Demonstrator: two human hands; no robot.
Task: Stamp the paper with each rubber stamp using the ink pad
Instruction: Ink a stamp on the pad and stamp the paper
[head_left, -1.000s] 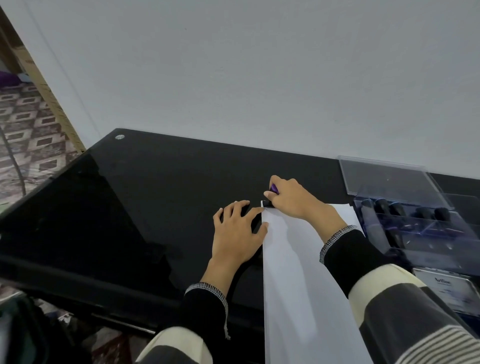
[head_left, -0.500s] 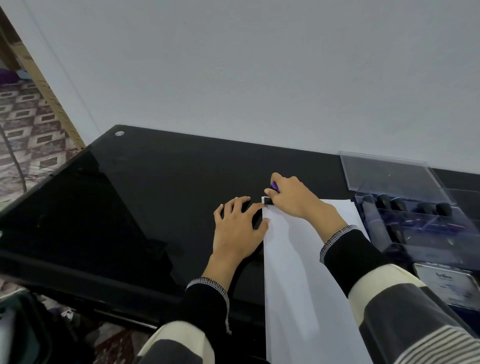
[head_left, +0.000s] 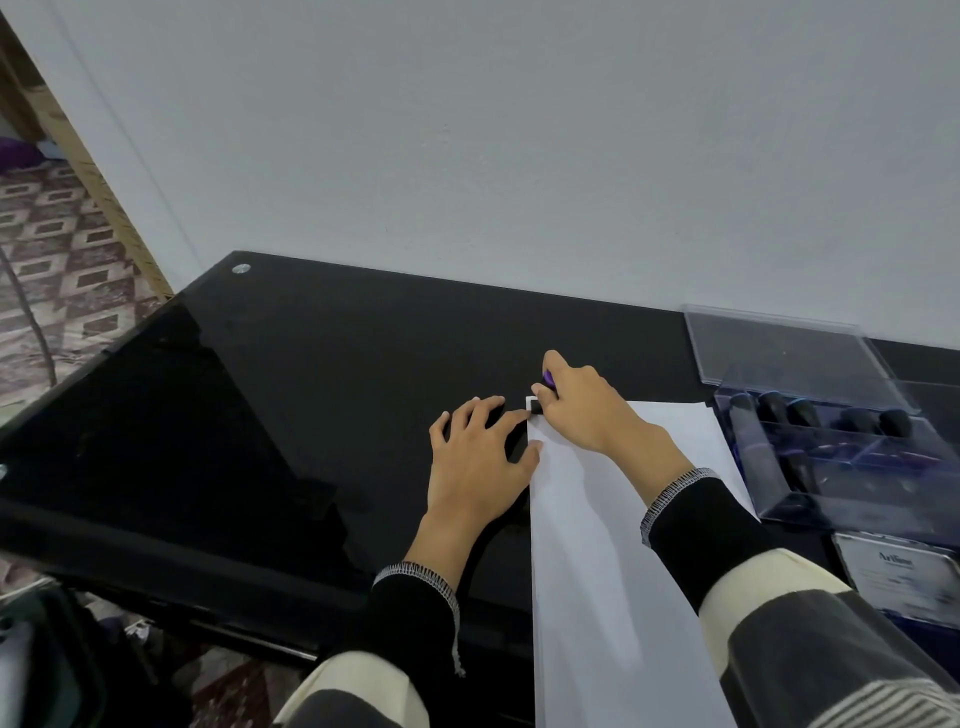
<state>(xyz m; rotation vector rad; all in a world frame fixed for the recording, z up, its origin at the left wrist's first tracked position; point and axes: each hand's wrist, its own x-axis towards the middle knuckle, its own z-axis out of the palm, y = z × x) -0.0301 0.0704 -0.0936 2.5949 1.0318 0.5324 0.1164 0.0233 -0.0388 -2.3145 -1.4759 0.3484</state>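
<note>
Paper (head_left: 597, 545): white sheet, flat on the black glass desk (head_left: 311, 389), running from the near edge toward the wall; your right forearm crosses it. To its right stands a clear plastic case (head_left: 841, 457), lid open toward the wall, with several black-handled stamps (head_left: 802, 413) lined up inside. Near of the case lies a labelled tin (head_left: 904, 577), print too blurred to read; cannot tell if it is the ink pad.

Your left hand (head_left: 478, 462) lies flat on the desk just beside the paper's left edge, fingers spread and relaxed, thumb touching that edge, holding nothing.

Your right hand (head_left: 587, 410) is at the paper's far left corner, fingers curled round a small stamp (head_left: 536, 402): black base down on the corner, a bit of purple handle showing above the fingers. Whether the base is pressed fully flat cannot be told.
</note>
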